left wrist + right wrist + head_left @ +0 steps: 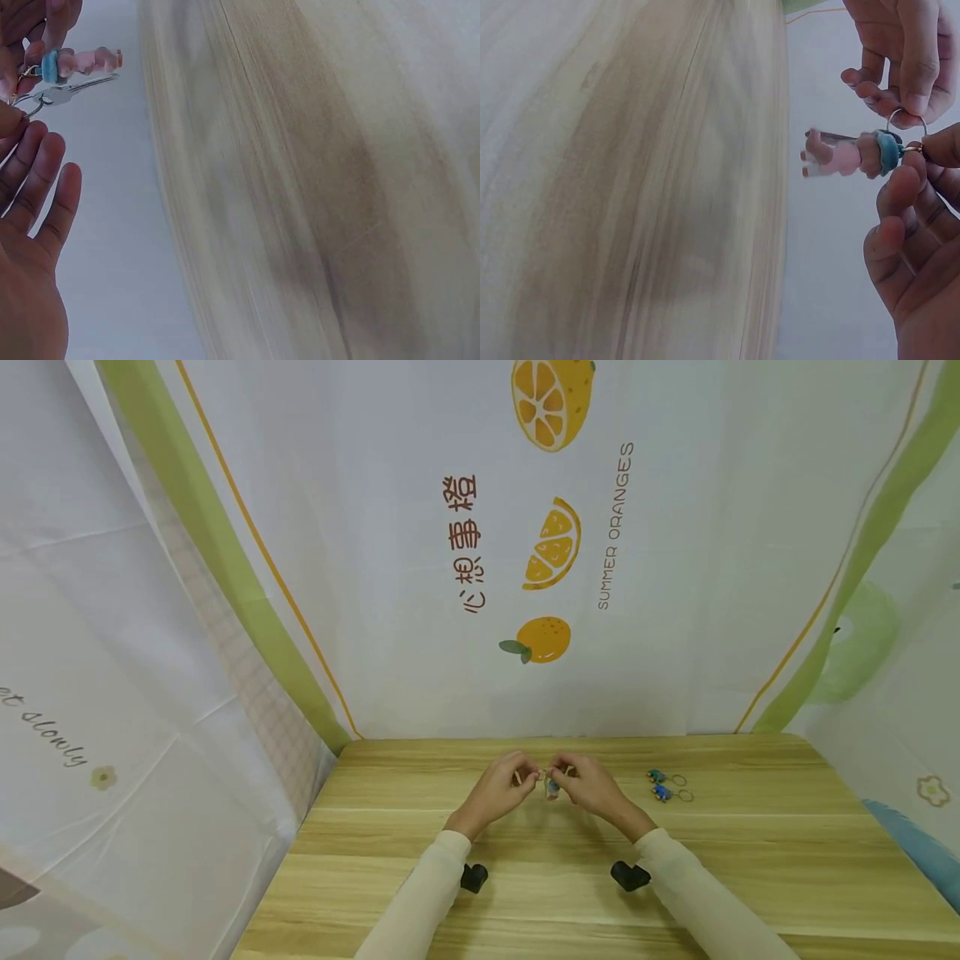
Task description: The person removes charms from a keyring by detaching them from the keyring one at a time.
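Observation:
Above the table, my left hand (498,787) and right hand (591,788) meet at a small keychain. The left thumb and finger pinch its metal key ring (890,118). Close beside them, the right thumb and fingertips pinch the gold-coloured clasp (912,149) at the top of the charm. This charm is a small figurine (846,156) with a blue-green top and pink body. A silver key (63,92) hangs on the ring beside the figurine. The fingertips partly hide where ring and clasp meet.
Two keychains lie on the wood-grain table (750,860) to the right: a green figure (656,775) and a blue figure (662,792), each with a ring. A white printed curtain (420,677) hangs along the back edge. Black wrist mounts (474,878) sit at both wrists.

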Demonstrator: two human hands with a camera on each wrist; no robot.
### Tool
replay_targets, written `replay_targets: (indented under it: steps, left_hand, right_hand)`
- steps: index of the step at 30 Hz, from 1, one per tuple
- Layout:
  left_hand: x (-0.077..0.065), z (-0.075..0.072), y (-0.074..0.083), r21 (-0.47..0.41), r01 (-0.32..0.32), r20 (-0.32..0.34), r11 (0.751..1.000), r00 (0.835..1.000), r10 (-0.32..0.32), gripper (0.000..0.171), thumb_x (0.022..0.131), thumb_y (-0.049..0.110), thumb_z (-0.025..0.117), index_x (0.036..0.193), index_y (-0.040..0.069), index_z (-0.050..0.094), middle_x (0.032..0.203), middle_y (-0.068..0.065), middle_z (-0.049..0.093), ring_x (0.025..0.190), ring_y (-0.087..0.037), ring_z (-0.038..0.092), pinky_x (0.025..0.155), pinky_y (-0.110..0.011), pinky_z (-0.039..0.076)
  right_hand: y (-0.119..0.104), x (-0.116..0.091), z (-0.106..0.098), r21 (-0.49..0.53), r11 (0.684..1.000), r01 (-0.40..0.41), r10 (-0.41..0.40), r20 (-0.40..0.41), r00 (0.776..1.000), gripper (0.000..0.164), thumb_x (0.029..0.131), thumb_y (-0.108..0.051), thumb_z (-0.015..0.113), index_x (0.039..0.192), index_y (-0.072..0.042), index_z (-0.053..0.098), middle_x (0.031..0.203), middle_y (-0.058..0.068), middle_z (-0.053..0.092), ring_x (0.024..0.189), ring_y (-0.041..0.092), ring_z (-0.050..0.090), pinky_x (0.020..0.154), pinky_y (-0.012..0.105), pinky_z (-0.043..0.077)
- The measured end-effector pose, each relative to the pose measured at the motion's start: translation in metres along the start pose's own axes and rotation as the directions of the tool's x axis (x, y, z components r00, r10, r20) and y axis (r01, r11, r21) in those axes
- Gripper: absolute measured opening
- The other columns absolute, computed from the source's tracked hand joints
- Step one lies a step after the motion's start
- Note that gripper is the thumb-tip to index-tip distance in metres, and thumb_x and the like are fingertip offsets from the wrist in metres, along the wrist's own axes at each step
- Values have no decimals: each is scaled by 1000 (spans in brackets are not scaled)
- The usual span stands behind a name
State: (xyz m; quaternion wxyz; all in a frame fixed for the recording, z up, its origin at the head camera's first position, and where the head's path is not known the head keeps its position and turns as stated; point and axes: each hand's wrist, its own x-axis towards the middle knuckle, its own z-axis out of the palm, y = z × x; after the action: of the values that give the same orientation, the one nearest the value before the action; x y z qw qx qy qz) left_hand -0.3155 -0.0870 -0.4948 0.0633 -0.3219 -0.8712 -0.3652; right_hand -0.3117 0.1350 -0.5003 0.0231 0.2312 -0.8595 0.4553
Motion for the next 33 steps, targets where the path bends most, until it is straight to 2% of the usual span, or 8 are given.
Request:
replay_targets:
  steps: [7,14,19,23,27,33]
  left_hand:
    - [3,0,1,-21,7,24,1000,1000,-6,13,110,21,63,111,10,72,101,-1,68,87,-6,61,75,-20,53]
    - [3,0,5,-40,35,35,999,999,-33,17,111,27,61,111,13,71,103,0,68,90,-6,61,78,-21,53]
    - [3,1,6,-11,20,19,1000,1000,-20,16,111,26,61,110,14,71,101,0,68,88,-7,61,77,-22,53]
    - [3,2,6,15,5,0,1000,1000,-5,14,111,25,61,107,15,69,100,1,67,87,-7,60,78,-22,54]
    - [3,2,5,14,-2,-16,1000,1000,2,13,110,25,62,105,15,69,100,1,67,87,-8,61,79,-23,55]
    - [3,1,5,-10,-7,-43,1000,999,6,12,110,19,62,109,10,69,104,-2,69,90,-13,64,81,-25,57]
  right_hand:
    - [0,0,1,-35,998,49,-49,-13,999,11,109,-20,63,104,-15,71,91,2,72,54,10,54,48,29,50]
    - [0,1,3,-66,995,78,-80,-19,997,11,109,-18,63,105,-13,72,93,1,73,53,7,54,47,28,50]
    - [0,2,3,-85,993,86,-88,-22,996,10,108,-18,65,104,-14,72,90,-1,72,54,6,55,48,27,50]
    - [-2,2,4,-121,988,92,-97,-40,994,9,107,-19,66,102,-16,73,88,-4,72,61,4,57,56,25,50]
    - [-2,2,5,-153,985,74,-85,-65,994,9,106,-19,67,100,-17,74,88,-7,72,68,3,57,62,24,49]
    - [0,3,5,-155,988,23,-36,-81,996,13,106,-17,64,99,-13,74,85,-5,71,67,7,55,59,26,46]
